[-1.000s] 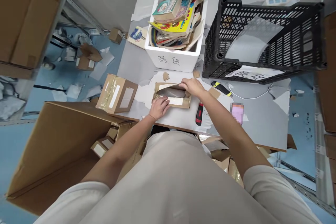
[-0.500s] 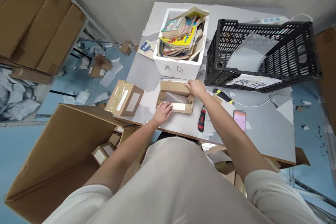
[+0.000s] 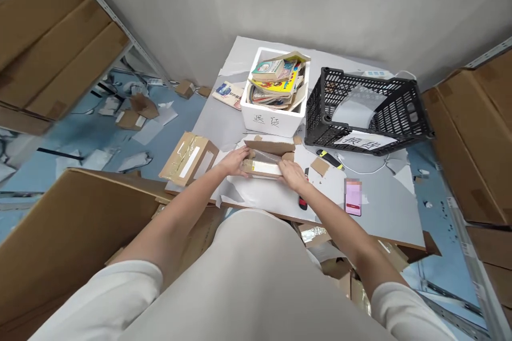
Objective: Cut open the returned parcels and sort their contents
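Note:
A small open cardboard box (image 3: 262, 170) with a white label on its front stands at the near side of the table, its back flap raised. Inside lies something in clear plastic that I cannot make out. My left hand (image 3: 236, 162) grips the box's left end. At the front right corner my right hand (image 3: 292, 175) is closed on the wall. Partly covered by my right forearm, a red and black handled tool (image 3: 303, 203) lies beside the box. A black and yellow utility knife (image 3: 330, 160) rests farther right, near a loose cardboard scrap (image 3: 319, 166).
Behind the box stand a white foam bin (image 3: 272, 121) of books and a black plastic crate (image 3: 320, 130). A taped carton (image 3: 186, 159) sits left, a phone (image 3: 353, 197) right. A big open carton (image 3: 100, 213) is at the table's left; paper scraps litter the floor.
My left hand has moved from the box's front to its left end. My right hand has come down from the back flap to the front right corner. The view has shifted.

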Demonstrator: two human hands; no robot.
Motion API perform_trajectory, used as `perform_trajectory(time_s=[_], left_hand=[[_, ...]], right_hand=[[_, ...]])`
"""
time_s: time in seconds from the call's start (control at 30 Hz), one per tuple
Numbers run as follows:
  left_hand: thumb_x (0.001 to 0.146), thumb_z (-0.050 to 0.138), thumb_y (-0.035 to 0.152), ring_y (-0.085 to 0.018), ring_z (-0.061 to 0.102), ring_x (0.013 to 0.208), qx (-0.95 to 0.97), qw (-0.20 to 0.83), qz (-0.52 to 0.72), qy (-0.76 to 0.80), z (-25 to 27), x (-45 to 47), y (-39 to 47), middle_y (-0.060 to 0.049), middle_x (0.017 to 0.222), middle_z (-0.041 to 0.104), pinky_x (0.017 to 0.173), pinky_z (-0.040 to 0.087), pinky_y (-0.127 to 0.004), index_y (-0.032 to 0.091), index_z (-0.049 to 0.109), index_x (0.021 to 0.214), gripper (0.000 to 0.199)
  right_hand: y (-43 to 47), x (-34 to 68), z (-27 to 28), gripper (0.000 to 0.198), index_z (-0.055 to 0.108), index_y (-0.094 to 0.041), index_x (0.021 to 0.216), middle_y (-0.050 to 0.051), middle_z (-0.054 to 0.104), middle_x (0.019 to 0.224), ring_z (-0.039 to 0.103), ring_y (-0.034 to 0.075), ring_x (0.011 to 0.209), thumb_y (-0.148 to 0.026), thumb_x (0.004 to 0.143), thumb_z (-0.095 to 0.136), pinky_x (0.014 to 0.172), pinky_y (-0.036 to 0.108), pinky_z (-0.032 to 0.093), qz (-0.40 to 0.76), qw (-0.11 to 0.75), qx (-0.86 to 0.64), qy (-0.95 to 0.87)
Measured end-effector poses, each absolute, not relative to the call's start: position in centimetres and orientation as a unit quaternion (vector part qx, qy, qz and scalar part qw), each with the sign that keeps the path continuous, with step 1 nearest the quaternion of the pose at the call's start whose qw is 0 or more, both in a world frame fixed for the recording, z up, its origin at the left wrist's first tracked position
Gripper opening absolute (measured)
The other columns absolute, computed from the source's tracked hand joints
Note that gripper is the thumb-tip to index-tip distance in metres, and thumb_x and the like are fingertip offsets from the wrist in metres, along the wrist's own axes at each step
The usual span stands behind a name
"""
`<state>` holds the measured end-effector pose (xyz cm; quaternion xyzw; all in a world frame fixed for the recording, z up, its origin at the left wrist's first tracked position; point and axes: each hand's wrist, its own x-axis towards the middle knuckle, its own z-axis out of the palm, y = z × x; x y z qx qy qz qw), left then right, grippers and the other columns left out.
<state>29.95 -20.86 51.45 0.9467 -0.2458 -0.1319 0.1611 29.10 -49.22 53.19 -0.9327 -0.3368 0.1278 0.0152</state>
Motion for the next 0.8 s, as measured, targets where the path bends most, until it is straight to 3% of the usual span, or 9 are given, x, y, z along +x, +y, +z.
perform_trajectory(time_s=[0.1,0.2,0.3,0.4,0.5,0.57,0.7,0.8], left_hand=[[0.06,0.077,0.042,-0.033,0.033,0.137,0.938,0.19,-0.119,-0.263,50.2,30.0,-20.4,-0.022,0.14,0.043,0.107,0.036,-0.041,0.01,0.046,0.127,0.08],[0.067,0.07,0.035,-0.032,0.032,0.138,0.936,0.195,-0.12,-0.268,49.7,30.0,-20.8,-0.021,0.14,0.042,0.105,0.039,-0.039,0.01,0.048,0.124,0.066],[0.064,0.07,0.034,-0.033,0.026,0.14,0.932,0.174,-0.135,-0.289,50.5,30.5,-20.6,-0.023,0.144,0.037,0.108,0.035,-0.04,0.006,0.045,0.128,0.074],[0.057,0.072,0.032,-0.035,0.033,0.136,0.919,0.13,-0.168,-0.332,52.7,30.8,-20.8,-0.022,0.144,0.039,0.107,0.032,-0.048,0.01,0.043,0.133,0.084],[0.068,0.062,0.037,-0.034,0.055,0.114,0.936,0.1,-0.147,-0.303,54.8,30.4,-23.1,-0.019,0.121,0.06,0.102,0.03,-0.056,0.013,0.061,0.113,0.051],[0.079,0.049,0.039,-0.031,0.061,0.101,0.941,0.103,-0.121,-0.3,55.4,30.0,-25.4,-0.018,0.1,0.068,0.098,0.031,-0.053,0.013,0.068,0.092,0.035],[0.084,0.04,0.051,-0.027,0.063,0.087,0.922,0.084,-0.193,-0.324,55.2,30.2,-27.9,-0.014,0.079,0.071,0.1,0.025,-0.052,0.017,0.07,0.074,0.046],[0.081,0.044,0.057,-0.029,0.06,0.095,0.927,0.063,-0.142,-0.34,55.0,30.1,-26.5,-0.014,0.082,0.071,0.105,0.016,-0.055,0.018,0.071,0.079,0.048]], right_hand=[[-49.2,26.3,52.3,0.017,0.058,-0.017,0.104,0.012,0.061,0.101,0.054,0.022,0.094,-0.019,0.091,0.048,0.081,0.032,0.04,0.096,-0.017,-0.936,-0.338],[-50.0,23.8,51.4,0.027,0.061,-0.018,0.099,0.011,0.062,0.094,0.056,0.021,0.09,-0.012,0.094,0.035,0.078,0.031,0.039,0.111,-0.04,-0.929,-0.351],[-51.1,22.8,51.8,0.021,0.061,-0.016,0.101,0.013,0.062,0.101,0.056,0.023,0.096,-0.022,0.094,0.042,0.076,0.031,0.04,0.131,-0.04,-0.925,-0.354],[-51.2,24.0,53.8,0.031,0.059,-0.017,0.109,0.011,0.063,0.105,0.057,0.022,0.097,-0.034,0.096,0.037,0.078,0.03,0.04,0.173,-0.018,-0.921,-0.348],[-49.3,26.9,55.9,0.035,0.06,-0.019,0.115,0.011,0.066,0.108,0.058,0.021,0.103,-0.026,0.098,0.03,0.085,0.031,0.038,0.194,-0.046,-0.927,-0.318],[-47.3,28.8,56.6,0.032,0.065,-0.02,0.109,0.011,0.067,0.109,0.057,0.022,0.108,-0.022,0.095,0.037,0.09,0.032,0.036,0.21,-0.081,-0.918,-0.327],[-44.5,30.8,56.8,0.023,0.073,-0.014,0.087,0.015,0.072,0.092,0.063,0.024,0.095,-0.02,0.088,0.05,0.098,0.04,0.031,0.233,-0.129,-0.907,-0.327],[-45.3,30.4,56.9,0.028,0.07,-0.012,0.098,0.016,0.07,0.099,0.059,0.027,0.103,-0.019,0.09,0.044,0.105,0.048,0.023,0.208,-0.13,-0.91,-0.334]])
